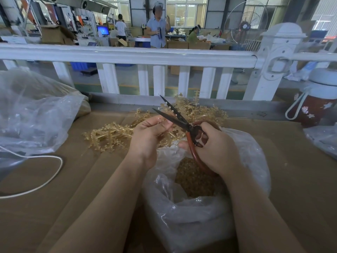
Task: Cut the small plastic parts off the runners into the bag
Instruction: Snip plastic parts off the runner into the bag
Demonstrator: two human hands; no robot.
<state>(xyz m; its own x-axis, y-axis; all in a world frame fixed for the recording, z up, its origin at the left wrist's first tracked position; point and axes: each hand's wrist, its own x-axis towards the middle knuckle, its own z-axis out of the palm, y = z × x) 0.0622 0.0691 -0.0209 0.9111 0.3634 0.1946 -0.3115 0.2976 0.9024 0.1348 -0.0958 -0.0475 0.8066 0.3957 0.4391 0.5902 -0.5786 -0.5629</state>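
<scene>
Cardboard bench [291, 161], left hand [149, 137] pinching runner [168, 108], open scissors [175, 119]

White railing [127, 56] ahead; beyond, green factory floor [131, 86], cardboard boxes [56, 35], standing fan [246, 24], bright windows [184, 10].

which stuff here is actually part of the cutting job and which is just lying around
Part of the job:
left hand holding a runner
right hand gripping the scissors, blades open
pile of runners
bag of cut parts

Just lying about:
white cord
bottle
big clear bag
white railing
</scene>
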